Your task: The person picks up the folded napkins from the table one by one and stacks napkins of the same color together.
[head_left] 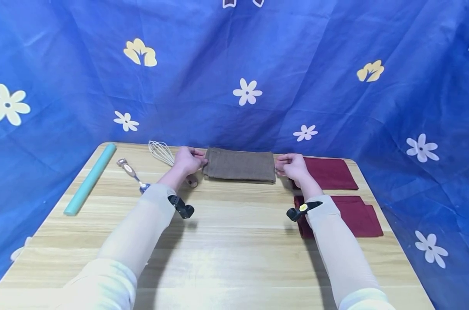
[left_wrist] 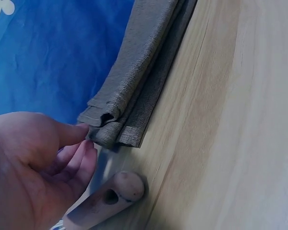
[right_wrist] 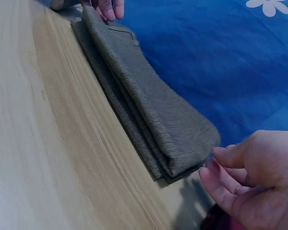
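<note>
A folded grey-brown towel (head_left: 240, 165) lies at the back of the wooden table, several layers thick. My left hand (head_left: 188, 161) pinches its left end; in the left wrist view the thumb and fingers of that hand (left_wrist: 43, 163) meet at the layered corner. At the opposite end, my right hand (head_left: 292, 165) pinches the back right corner. The right wrist view has this hand (right_wrist: 259, 177) with thumb and forefinger on the towel's edge (right_wrist: 158, 110). Below the left hand, a whisk (head_left: 161, 151) shows its wooden handle (left_wrist: 108, 199).
Two dark red folded cloths (head_left: 331, 173) (head_left: 358, 215) lie on the right, the nearer partly under my right forearm. Left stand a teal rod (head_left: 91, 178) and a utensil with a brown and blue handle (head_left: 130, 171). A blue flowered curtain (head_left: 195, 77) hangs behind the table (head_left: 234, 241).
</note>
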`<control>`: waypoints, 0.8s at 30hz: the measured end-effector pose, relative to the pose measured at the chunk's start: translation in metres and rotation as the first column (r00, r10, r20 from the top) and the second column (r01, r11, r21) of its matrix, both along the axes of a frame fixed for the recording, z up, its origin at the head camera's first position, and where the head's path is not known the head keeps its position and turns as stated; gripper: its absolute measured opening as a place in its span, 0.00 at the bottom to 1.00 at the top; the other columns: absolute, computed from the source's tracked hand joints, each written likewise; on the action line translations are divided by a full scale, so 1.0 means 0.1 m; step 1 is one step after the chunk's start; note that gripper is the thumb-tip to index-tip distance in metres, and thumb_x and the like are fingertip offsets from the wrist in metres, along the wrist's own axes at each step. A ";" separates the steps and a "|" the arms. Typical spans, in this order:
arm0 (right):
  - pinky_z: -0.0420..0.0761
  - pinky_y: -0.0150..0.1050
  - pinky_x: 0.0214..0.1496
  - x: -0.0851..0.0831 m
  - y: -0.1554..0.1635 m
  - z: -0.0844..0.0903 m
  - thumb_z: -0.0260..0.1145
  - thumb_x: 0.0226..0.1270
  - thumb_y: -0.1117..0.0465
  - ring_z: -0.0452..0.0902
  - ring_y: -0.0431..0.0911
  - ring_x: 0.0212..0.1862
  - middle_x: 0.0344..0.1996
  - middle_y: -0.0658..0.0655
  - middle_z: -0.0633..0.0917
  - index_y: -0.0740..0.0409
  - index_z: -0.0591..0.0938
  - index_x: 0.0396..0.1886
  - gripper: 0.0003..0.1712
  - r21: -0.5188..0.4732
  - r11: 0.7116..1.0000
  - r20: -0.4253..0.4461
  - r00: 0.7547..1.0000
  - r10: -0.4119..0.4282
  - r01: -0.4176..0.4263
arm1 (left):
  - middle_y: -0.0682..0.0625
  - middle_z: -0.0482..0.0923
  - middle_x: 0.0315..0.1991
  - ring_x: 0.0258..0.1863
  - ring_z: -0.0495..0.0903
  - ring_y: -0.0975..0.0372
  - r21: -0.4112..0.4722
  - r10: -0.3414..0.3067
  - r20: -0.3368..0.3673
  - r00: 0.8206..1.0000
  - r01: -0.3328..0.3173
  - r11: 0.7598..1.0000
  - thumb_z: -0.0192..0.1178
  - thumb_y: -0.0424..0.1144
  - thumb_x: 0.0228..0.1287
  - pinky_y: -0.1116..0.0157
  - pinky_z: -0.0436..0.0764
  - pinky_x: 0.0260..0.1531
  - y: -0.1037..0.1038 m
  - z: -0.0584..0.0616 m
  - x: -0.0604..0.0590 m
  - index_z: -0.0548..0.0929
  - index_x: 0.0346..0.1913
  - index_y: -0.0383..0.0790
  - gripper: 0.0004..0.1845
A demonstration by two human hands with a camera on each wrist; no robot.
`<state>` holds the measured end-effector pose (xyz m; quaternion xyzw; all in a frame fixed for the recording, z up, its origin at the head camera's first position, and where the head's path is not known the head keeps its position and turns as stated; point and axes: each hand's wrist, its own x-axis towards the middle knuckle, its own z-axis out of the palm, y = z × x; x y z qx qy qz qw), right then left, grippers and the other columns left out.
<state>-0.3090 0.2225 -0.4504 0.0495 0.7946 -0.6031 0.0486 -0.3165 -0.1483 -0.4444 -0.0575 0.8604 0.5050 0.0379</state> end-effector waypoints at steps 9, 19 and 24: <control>0.86 0.59 0.56 0.12 0.16 0.09 0.68 0.70 0.77 0.86 0.62 0.52 0.50 0.73 0.86 0.76 0.81 0.60 0.19 0.014 0.999 -0.044 0.998 0.044 -0.043 | 0.38 0.87 0.49 0.39 0.86 0.53 0.038 -0.033 0.009 0.999 0.032 0.999 0.74 0.34 0.67 0.63 0.88 0.40 -0.06 0.08 0.14 0.84 0.57 0.32 0.19; 0.88 0.54 0.52 0.31 0.39 0.19 0.64 0.73 0.79 0.86 0.59 0.54 0.58 0.79 0.80 0.78 0.77 0.64 0.22 -0.021 0.996 -0.063 0.994 0.086 -0.088 | 0.32 0.86 0.54 0.44 0.87 0.50 0.151 -0.119 -0.006 0.993 0.118 0.981 0.72 0.31 0.69 0.55 0.90 0.43 -0.07 0.16 0.33 0.82 0.62 0.25 0.22; 0.90 0.50 0.48 0.40 0.52 0.25 0.67 0.72 0.77 0.87 0.56 0.52 0.56 0.78 0.82 0.78 0.77 0.64 0.22 -0.013 0.995 -0.076 0.993 0.096 -0.097 | 0.36 0.85 0.57 0.42 0.87 0.46 0.186 -0.156 0.041 0.987 0.146 0.972 0.71 0.36 0.71 0.53 0.89 0.25 0.00 0.24 0.42 0.81 0.66 0.29 0.25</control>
